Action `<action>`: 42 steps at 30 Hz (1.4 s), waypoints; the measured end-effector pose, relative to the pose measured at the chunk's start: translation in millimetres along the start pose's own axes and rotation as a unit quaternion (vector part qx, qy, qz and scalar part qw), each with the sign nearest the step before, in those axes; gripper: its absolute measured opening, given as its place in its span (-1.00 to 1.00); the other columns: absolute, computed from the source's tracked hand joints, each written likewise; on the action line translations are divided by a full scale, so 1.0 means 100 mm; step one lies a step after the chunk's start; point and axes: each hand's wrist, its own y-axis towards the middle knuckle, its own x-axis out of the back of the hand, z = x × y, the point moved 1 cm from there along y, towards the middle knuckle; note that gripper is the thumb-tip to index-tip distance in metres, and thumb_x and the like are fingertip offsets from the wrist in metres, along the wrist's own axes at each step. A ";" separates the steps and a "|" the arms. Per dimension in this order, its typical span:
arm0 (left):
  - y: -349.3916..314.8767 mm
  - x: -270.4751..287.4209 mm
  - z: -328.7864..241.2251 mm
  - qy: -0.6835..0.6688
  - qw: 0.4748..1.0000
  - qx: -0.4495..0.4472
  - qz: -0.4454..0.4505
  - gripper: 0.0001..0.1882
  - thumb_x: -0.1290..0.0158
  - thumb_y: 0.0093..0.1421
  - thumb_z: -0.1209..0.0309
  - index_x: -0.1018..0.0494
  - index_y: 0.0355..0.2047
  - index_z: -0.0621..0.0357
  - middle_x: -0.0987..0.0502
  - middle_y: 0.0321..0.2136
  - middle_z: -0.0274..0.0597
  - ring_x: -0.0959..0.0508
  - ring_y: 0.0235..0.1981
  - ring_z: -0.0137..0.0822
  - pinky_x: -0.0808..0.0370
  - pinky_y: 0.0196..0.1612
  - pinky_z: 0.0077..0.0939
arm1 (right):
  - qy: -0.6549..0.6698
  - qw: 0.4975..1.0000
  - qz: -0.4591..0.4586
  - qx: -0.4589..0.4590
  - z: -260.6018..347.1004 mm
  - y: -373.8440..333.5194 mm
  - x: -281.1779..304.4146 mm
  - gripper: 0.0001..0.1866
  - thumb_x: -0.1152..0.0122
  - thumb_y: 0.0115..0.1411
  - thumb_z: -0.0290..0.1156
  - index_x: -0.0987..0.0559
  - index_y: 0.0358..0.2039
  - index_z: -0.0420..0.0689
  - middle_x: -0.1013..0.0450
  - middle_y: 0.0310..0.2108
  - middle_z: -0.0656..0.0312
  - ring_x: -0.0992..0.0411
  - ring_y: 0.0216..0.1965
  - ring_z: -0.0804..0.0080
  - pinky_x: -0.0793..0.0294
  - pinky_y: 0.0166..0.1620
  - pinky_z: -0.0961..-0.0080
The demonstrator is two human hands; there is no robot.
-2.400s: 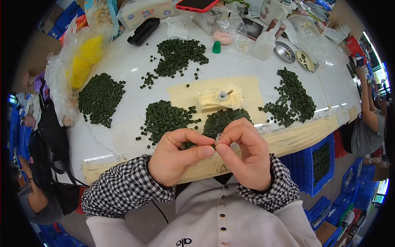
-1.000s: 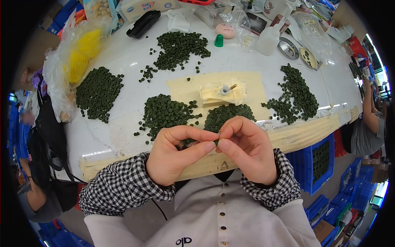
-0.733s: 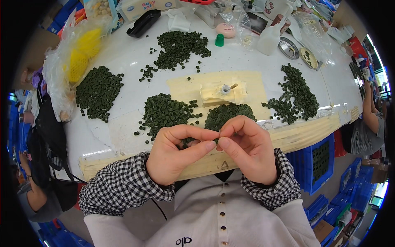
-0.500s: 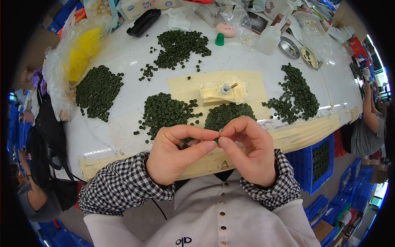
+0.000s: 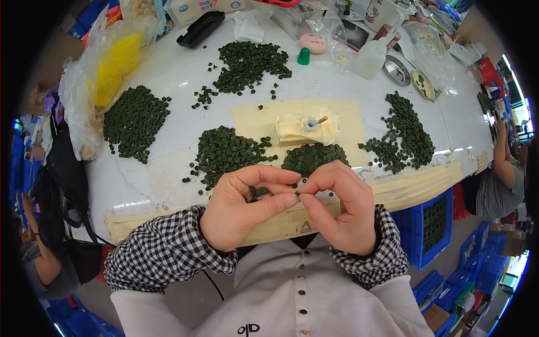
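A small dark green round piece sits at the meeting fingertips of both hands, low over the table's near edge. My right hand pinches it between thumb and forefinger. The thumb of my left hand touches the piece from the other side, its forefinger raised a little above. Several more green pieces lie inside the curled left fingers, partly hidden. Just beyond the hands are two heaps of these pieces, one at the left and one in the middle.
Further heaps lie at far left, at the back and at right. A taped block with a metal pin stands mid-table. Behind are a green cap, a white bottle and round tins. A blue crate stands below right.
My left forefinger has lifted away from the thumb, opening a gap above the small piece. More of the pieces inside the left hand now show. Both hands stay in nearly the same place.
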 end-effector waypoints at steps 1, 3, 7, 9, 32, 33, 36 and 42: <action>0.00 0.00 0.00 -0.003 1.000 0.016 0.007 -0.81 -0.11 0.11 0.55 -0.50 -0.24 0.29 -0.56 -0.39 -0.25 -0.47 -0.35 -0.56 -0.42 -0.23 -0.68 | 0.005 1.000 0.000 -0.002 0.00 -0.01 0.01 -0.86 -0.19 -0.06 -0.69 -0.48 -0.44 -0.27 -0.41 -0.46 0.14 -0.43 -0.46 0.37 -0.43 -0.39 0.56; 0.00 0.01 -0.04 -0.003 0.998 0.051 0.022 -0.84 -0.11 0.11 0.54 -0.50 -0.27 0.29 -0.56 -0.40 -0.27 -0.47 -0.36 -0.57 -0.41 -0.24 -0.69 | -0.001 1.000 0.003 0.003 0.00 -0.01 0.03 -0.87 -0.19 -0.06 -0.69 -0.48 -0.44 -0.28 -0.41 -0.46 0.14 -0.43 -0.46 0.38 -0.43 -0.38 0.57; -0.01 0.01 -0.11 0.061 0.997 0.039 0.039 -0.88 -0.11 0.11 0.53 -0.50 -0.32 0.29 -0.55 -0.42 -0.32 -0.44 -0.40 -0.63 -0.36 -0.33 -0.76 | 0.008 1.000 0.014 -0.008 -0.02 -0.03 0.04 -0.89 -0.18 -0.02 -0.67 -0.49 -0.42 -0.29 -0.43 -0.45 0.15 -0.45 -0.44 0.43 -0.45 -0.34 0.59; -0.01 0.02 -0.09 0.099 0.994 0.002 0.037 -0.89 -0.10 0.11 0.53 -0.51 -0.33 0.29 -0.54 -0.43 -0.33 -0.42 -0.42 -0.67 -0.32 -0.38 -0.79 | 0.066 0.996 0.013 -0.064 -0.04 -0.06 0.03 -0.89 -0.17 0.02 -0.65 -0.50 -0.39 -0.30 -0.44 -0.44 0.16 -0.46 -0.41 0.45 -0.46 -0.32 0.61; -0.01 0.02 -0.07 0.128 0.991 -0.031 0.020 -0.90 -0.09 0.09 0.53 -0.51 -0.38 0.32 -0.50 -0.51 -0.42 -0.26 -0.56 -0.71 -0.23 -0.51 -0.80 | 0.100 0.988 0.024 -0.113 -0.06 -0.08 0.01 -0.87 -0.17 0.01 -0.66 -0.54 -0.37 -0.29 -0.49 -0.44 0.18 -0.49 -0.42 0.49 -0.49 -0.32 0.63; -0.01 0.02 -0.07 0.123 0.992 -0.029 0.021 -0.90 -0.09 0.10 0.53 -0.51 -0.37 0.31 -0.51 -0.50 -0.41 -0.27 -0.56 -0.71 -0.24 -0.51 -0.80 | 0.097 0.989 0.020 -0.108 -0.05 -0.07 0.01 -0.88 -0.17 0.01 -0.67 -0.54 -0.37 -0.29 -0.48 -0.44 0.18 -0.49 -0.43 0.50 -0.49 -0.33 0.64; 0.00 0.02 -0.05 0.097 0.995 -0.020 0.016 -0.89 -0.06 0.12 0.53 -0.48 -0.34 0.30 -0.53 -0.47 -0.34 -0.29 -0.57 -0.70 -0.25 -0.51 -0.80 | 0.066 0.993 0.006 -0.096 -0.04 -0.04 0.02 -0.88 -0.18 0.01 -0.68 -0.54 -0.39 -0.29 -0.48 -0.45 0.17 -0.48 -0.45 0.50 -0.48 -0.35 0.64; -0.10 0.07 -0.17 -0.115 0.982 0.128 -0.075 -0.89 0.09 0.26 0.42 -0.39 -0.31 0.18 -0.48 -0.52 -0.30 -0.13 -0.72 -0.69 -0.07 -0.66 -0.81 | -0.113 0.990 -0.012 -0.082 -0.03 0.03 0.37 -0.88 -0.23 -0.06 -0.67 -0.54 -0.44 -0.27 -0.44 -0.53 0.18 -0.42 -0.51 0.43 -0.41 -0.44 0.59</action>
